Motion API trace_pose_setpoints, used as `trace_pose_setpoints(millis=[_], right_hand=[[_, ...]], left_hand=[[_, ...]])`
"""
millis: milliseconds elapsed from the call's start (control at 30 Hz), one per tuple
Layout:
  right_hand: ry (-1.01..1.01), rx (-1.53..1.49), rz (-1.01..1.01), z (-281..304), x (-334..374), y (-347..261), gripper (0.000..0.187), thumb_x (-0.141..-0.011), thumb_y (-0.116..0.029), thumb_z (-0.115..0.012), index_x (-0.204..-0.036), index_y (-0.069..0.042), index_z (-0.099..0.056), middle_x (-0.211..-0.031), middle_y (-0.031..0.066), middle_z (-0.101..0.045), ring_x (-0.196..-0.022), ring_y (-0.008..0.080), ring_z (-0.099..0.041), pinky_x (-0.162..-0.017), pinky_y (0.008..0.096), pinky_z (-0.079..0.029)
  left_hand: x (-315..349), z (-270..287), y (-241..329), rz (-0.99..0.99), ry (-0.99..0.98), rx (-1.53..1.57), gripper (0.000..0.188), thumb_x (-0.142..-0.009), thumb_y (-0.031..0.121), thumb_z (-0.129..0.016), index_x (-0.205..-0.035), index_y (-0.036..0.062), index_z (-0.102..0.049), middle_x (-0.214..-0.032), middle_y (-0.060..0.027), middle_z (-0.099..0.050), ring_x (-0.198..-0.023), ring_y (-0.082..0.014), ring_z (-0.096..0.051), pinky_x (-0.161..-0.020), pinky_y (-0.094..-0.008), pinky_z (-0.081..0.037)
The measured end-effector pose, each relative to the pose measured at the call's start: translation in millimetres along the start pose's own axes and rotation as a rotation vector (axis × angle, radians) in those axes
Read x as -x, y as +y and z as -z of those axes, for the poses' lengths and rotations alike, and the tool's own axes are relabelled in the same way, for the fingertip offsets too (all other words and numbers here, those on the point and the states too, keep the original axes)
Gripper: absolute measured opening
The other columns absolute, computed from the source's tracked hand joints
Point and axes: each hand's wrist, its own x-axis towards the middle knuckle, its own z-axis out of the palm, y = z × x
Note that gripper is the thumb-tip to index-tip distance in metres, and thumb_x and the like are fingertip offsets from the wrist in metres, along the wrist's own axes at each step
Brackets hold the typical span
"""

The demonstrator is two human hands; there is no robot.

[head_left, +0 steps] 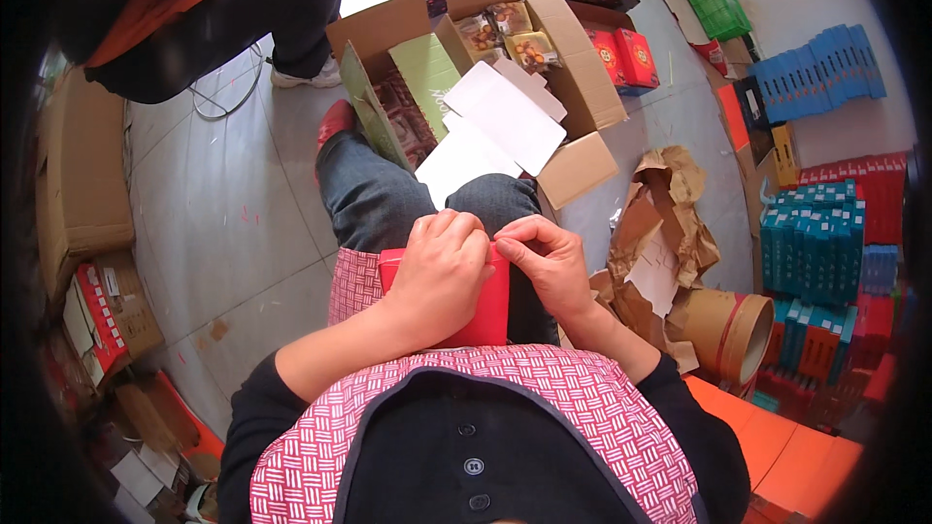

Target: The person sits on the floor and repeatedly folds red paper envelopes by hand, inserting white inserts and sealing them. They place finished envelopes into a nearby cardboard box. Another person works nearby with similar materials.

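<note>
Red box [493,306] under left hand [445,267] (curled, hold unclear), bodyward of right hand [549,262], pinched closed; long axis unclear.

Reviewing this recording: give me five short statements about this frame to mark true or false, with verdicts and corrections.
1. The left hand is over the red package, with the right hand at its upper right. True.
2. Both hands wear gloves. False: they are bare.
3. The plastic crate at the upper right is blue. False: it is green.
4. The apron has a pink-and-white pattern. True.
5. The cardboard tub is left of the wearer's knees. False: it is to their right.
</note>
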Motion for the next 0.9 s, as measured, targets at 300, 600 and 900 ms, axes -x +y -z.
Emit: trace_pose_setpoints(millis=[300, 600, 900], right_hand=[[0.032, -0.017, 0.015, -4.0, 2.3, 2.4, 0.002, -0.084, -0.001, -0.065, -0.083, 0.001, -0.065, -0.088, 0.0049, -0.064, -0.082, 0.0105, -0.059, -0.075, 0.0232, -0.048], [-0.108, -0.015, 0.128, 1.2, 11.3, 9.3, 0.011, -0.081, 0.003, -0.065, -0.091, 0.000, -0.062, -0.099, 0.0094, -0.061, -0.095, 0.0171, -0.058, -0.085, 0.0279, -0.044], [-0.084, 0.115, 0.290, -5.7, 16.8, 18.1, 0.008, -0.085, 0.000, -0.059, -0.093, -0.001, -0.057, -0.104, 0.0116, -0.061, -0.106, 0.0241, -0.054, -0.093, 0.0341, -0.040]], left_hand=[[-1.7, -8.4, -0.8, 0.011, 0.047, -0.029, 0.016, -0.068, 0.001, -0.063, -0.078, 0.0034, -0.051, -0.089, -0.0105, -0.054, -0.086, -0.0281, -0.051, -0.078, -0.0383, -0.038], [2.3, -5.4, -2.2, 0.022, -0.051, -0.078, 0.018, -0.069, 0.003, -0.066, -0.082, 0.0035, -0.053, -0.091, -0.0108, -0.055, -0.085, -0.0294, -0.053, -0.079, -0.0386, -0.039], [78.1, 16.0, -69.2, 0.262, 0.181, 1.266, 0.034, -0.090, 0.009, -0.058, -0.122, -0.0002, -0.052, -0.134, -0.0128, -0.045, -0.126, -0.0216, -0.042, -0.106, -0.0356, -0.033]])
